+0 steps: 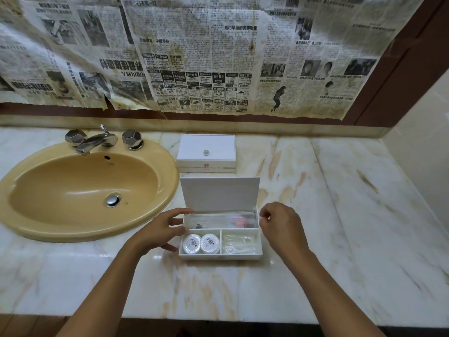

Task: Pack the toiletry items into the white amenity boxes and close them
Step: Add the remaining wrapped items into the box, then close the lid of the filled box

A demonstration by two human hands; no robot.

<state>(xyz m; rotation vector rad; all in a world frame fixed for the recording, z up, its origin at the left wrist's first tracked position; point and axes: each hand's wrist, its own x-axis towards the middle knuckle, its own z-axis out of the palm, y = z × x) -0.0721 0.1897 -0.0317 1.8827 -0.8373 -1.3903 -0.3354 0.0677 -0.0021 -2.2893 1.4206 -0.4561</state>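
Open white amenity box (220, 255) at lower centre of frame, on marble surface (340, 215); lid (220, 193) raised upright at the rear. Three compartments inside: long rear compartment holding clear plastic-wrapped items (223, 220), contents blurred, red and blue tints at the right end; front left compartment holding two round white wrapped soaps (201, 243) side by side, touching; front right compartment holding clear sachets (239, 244), contents not legible. Left hand (160, 229) at the left wall of the box, fingers extended and relaxed, fingertips touching or just beside the rear left corner; contact not certain, nothing gripped. Right hand (279, 223) just beside the right rear corner of the box, fingers loosely curled, thumb and forefinger close together near the rim; whether anything pinched, cannot tell. Second white amenity box (206, 153) closed, behind the open one toward frame centre, small clear knob (206, 152) on its lid, printed logo on front face. Tan oval sink (36, 222) at left of frame, set into the surface, chrome drain (113, 200) at its bottom. Chrome faucet (93, 141) with two faceted handles at the sink's rear edge. Stained newspaper sheets (194, 57) covering the wall across the upper frame.
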